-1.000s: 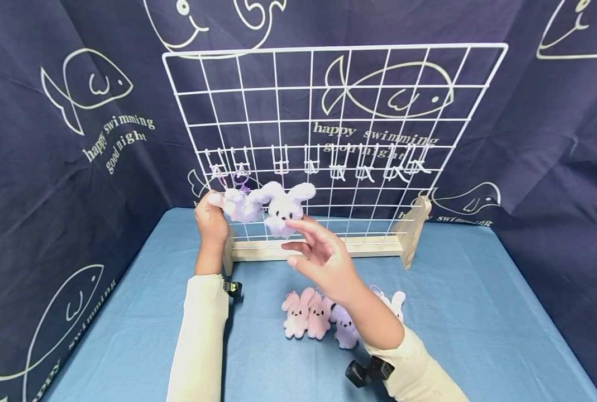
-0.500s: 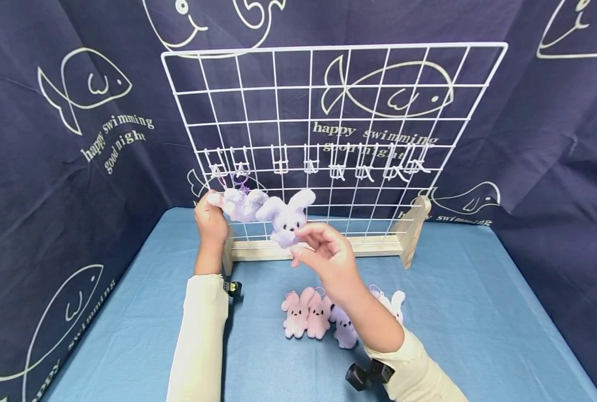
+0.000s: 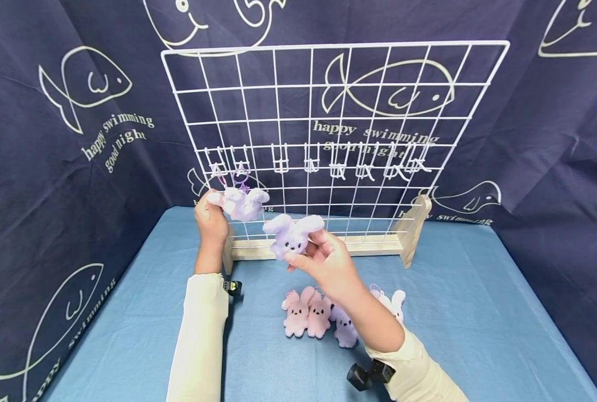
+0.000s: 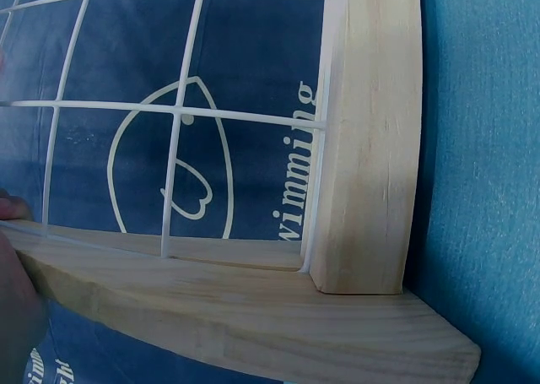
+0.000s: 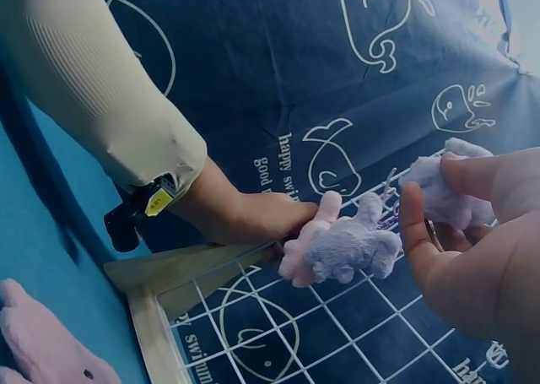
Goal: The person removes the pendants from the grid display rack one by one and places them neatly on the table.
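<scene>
In the head view, a small lilac plush rabbit [image 3: 292,235] was held in the right hand [image 3: 328,262], pinched by thumb and fingers at its body, with its two long ears spread sideways and its dark eyes and nose turned toward the camera. It was kept in front of the lower part of the white wire grid [image 3: 328,111], just above the wooden base [image 3: 368,245]. A second lilac rabbit [image 3: 240,202] was seen hanging at the grid from a purple loop, and it was gripped at its left end by the left hand [image 3: 210,220]. Three plush rabbits, pink and lilac, [image 3: 313,318] were laid on the blue table cloth [image 3: 479,312] below the right forearm.

In the left wrist view, only the edge of the left hand [image 4: 15,291] was caught; its grip could not be told there. The wooden base [image 4: 253,316] and grid wires filled the frame.

In the right wrist view, the hanging rabbit [image 5: 342,245] was shown fluffy and soft, held by the left hand [image 5: 253,215]. The held rabbit [image 5: 451,190] was clasped between thumb and fingers [image 5: 418,232] of the right hand.
</scene>
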